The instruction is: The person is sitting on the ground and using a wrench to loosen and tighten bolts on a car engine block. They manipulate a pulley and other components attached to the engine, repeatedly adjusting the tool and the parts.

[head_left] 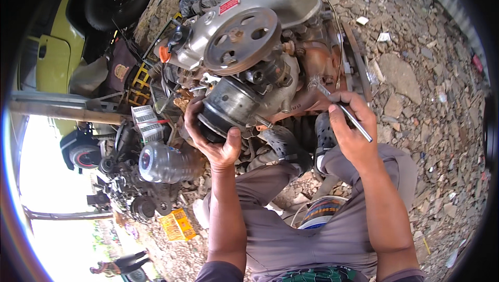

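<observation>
My left hand (210, 139) is closed round the lower end of a black, drum-shaped metal housing (231, 97), thumb on the near side. That housing sits against an engine, just below a large worn pulley (241, 40) and a silver top cover (265, 4). In my right hand (356, 126) is a slim shiny metal rod (355, 121), gripped between thumb and fingers. The rod slants, its upper end close to a reddish-brown engine part (312, 97); whether they touch I cannot tell. The left fingertips are hidden behind the housing.
A bucket (319, 210) stands between my legs. To the left are a clear plastic jug (166, 163), piled engine parts (143, 206) and a yellow crate (176, 225). A green vehicle (54, 61) stands at upper left. Rocky rubble (442, 142) covers the ground on the right.
</observation>
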Available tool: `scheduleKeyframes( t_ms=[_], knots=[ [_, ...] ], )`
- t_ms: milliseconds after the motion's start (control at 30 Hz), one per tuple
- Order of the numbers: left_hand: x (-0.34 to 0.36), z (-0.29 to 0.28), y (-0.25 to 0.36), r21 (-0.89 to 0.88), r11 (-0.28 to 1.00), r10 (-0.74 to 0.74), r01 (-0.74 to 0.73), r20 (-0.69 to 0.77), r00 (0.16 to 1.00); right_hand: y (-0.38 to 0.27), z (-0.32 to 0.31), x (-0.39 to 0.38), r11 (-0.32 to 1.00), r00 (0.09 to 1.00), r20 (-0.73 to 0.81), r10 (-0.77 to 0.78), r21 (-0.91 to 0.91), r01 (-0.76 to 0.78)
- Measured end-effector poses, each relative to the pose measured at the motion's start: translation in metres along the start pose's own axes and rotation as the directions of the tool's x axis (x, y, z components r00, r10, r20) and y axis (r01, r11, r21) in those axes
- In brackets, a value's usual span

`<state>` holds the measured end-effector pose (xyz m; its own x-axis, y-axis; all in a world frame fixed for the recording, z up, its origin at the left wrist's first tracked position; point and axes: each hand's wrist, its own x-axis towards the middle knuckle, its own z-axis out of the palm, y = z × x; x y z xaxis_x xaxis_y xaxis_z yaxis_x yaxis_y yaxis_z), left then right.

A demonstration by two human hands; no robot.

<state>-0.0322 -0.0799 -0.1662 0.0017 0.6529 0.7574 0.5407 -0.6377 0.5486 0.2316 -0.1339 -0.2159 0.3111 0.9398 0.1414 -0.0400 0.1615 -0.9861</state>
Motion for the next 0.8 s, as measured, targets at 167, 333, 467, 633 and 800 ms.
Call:
scheduleKeyframes(
  t_ms=[167,333,467,633,800],
  knots=[
    [-0.002,0.009,0.005,0.000,1.000,-0.007,0.007,-0.007,1.000,-0.002,-0.001,0.005,0.992,0.994,-0.070,0.081,0.098,-0.074],
    [-0.003,0.008,0.004,-0.010,0.999,-0.034,0.034,-0.029,0.999,-0.001,-0.003,0.009,0.982,0.991,-0.069,0.114,0.161,-0.102],
    [-0.003,0.003,0.003,0.076,0.997,-0.010,0.010,-0.002,1.000,0.000,-0.005,0.013,0.982,0.997,-0.051,0.050,0.184,-0.040],
    [0.005,-0.002,0.007,0.175,0.985,-0.007,-0.003,0.057,0.998,-0.001,-0.003,0.013,0.961,0.994,-0.020,0.109,0.259,-0.100],
    [0.004,-0.001,0.016,0.077,0.992,-0.099,0.096,0.039,0.994,0.004,-0.007,0.006,0.985,0.998,0.053,0.042,0.167,-0.051]
  ],
)
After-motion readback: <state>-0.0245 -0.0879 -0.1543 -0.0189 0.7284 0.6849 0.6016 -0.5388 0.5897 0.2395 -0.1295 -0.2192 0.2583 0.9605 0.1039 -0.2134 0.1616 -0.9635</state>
